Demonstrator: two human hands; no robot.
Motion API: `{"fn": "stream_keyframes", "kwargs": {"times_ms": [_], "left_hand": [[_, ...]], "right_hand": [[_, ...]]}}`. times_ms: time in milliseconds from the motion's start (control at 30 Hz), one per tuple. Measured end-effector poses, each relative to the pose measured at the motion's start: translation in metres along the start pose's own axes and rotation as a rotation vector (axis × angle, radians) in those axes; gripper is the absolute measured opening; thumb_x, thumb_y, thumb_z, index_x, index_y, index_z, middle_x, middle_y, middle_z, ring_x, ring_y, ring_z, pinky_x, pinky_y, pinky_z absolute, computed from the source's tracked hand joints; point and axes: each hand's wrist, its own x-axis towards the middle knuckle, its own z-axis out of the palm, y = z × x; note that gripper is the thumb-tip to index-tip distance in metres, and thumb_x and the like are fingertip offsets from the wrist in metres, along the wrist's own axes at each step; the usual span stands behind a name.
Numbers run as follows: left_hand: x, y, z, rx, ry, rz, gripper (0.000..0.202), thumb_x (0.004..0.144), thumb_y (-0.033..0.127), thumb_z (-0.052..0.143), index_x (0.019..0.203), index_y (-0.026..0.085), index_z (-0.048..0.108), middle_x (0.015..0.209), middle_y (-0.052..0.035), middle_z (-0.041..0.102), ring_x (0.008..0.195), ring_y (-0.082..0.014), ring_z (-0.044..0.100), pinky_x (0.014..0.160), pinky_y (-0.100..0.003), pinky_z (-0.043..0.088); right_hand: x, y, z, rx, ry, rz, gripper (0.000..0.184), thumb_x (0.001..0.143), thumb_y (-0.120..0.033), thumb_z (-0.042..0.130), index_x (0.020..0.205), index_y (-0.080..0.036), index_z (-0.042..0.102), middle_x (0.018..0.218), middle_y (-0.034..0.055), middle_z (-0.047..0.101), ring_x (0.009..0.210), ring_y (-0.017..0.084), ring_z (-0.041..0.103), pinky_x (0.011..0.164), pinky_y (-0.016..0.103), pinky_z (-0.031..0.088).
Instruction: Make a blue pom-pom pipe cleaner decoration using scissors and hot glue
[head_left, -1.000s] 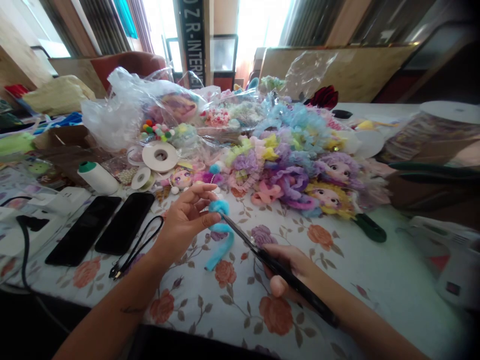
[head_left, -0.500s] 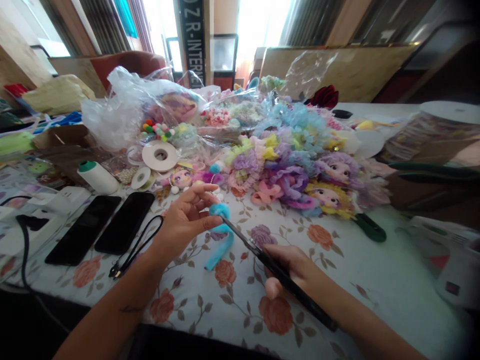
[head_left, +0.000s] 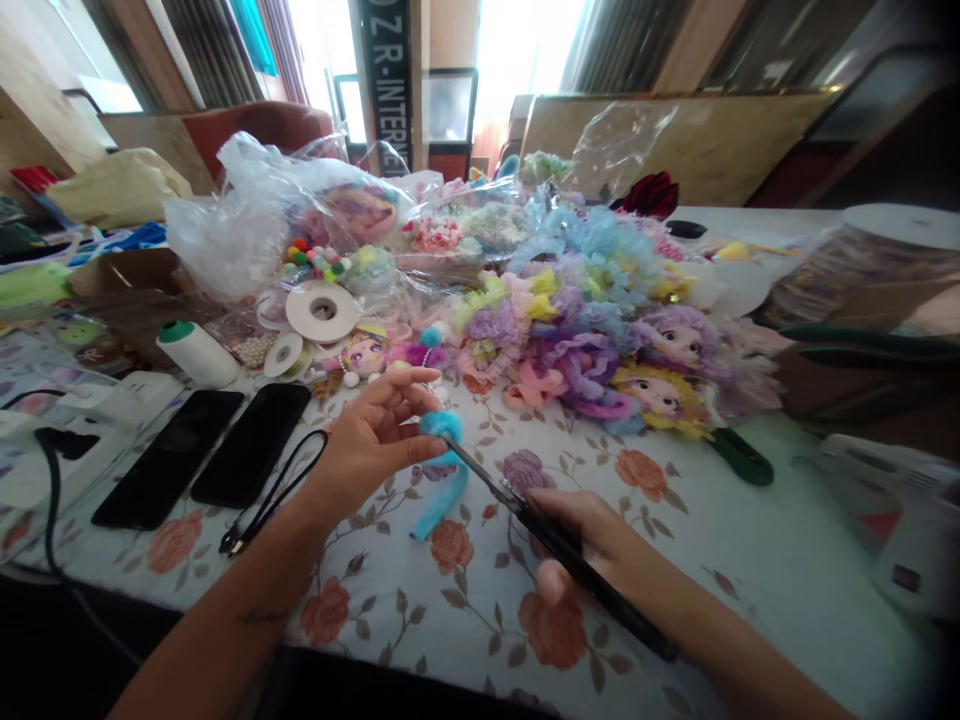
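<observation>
My left hand (head_left: pixel 386 430) pinches a light-blue fuzzy chenille stem (head_left: pixel 438 508) between thumb and fingers, above the flowered tablecloth (head_left: pixel 390 600). The stem's upper part is bunched into a fluffy coil, and its loose tail curves down toward the cloth. In my right hand (head_left: pixel 581 535) is a pair of black-handled long-nose pliers (head_left: pixel 551 535), angled up to the left. Their slim metal tip meets the blue coil right beside my left thumb. Exactly what the jaws grip is hidden in the fuzz.
Two black phones (head_left: pixel 251 445) and a looped black cord (head_left: pixel 274 495) lie at left, near a thread spool (head_left: pixel 196 353) and ribbon rolls (head_left: pixel 321 312). Behind my hands is a heap of pastel ruffles (head_left: pixel 570 300) and doll faces (head_left: pixel 656 390). A white device (head_left: pixel 877 520) stands at right.
Almost nothing differs. Both hands, the pliers and the blue stem keep nearly the same place, with only a very slight shift.
</observation>
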Motion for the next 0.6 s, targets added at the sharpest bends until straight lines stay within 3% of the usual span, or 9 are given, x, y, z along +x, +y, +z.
{"fn": "stream_keyframes", "kwargs": {"times_ms": [367, 600], "left_hand": [[0.0015, 0.0024, 0.0009, 0.010, 0.001, -0.012, 0.053, 0.068, 0.005, 0.081, 0.113, 0.029, 0.068, 0.088, 0.0026, 0.066, 0.083, -0.0111, 0.067, 0.068, -0.017, 0.058], [0.0007, 0.0031, 0.0000, 0.023, -0.014, -0.035, 0.053, 0.068, 0.007, 0.081, 0.114, 0.029, 0.067, 0.088, 0.0024, 0.064, 0.081, -0.0112, 0.066, 0.067, -0.019, 0.058]], "right_hand": [[0.0004, 0.0019, 0.0016, 0.067, 0.003, 0.008, 0.059, 0.065, -0.067, 0.073, 0.058, -0.021, 0.038, 0.061, -0.0050, 0.031, 0.058, 0.011, 0.030, 0.050, 0.025, 0.023], [-0.0004, 0.0011, 0.0010, 0.074, -0.001, 0.031, 0.052, 0.068, -0.059, 0.074, 0.059, -0.020, 0.040, 0.061, -0.0048, 0.036, 0.059, 0.011, 0.034, 0.050, 0.024, 0.025]]}}
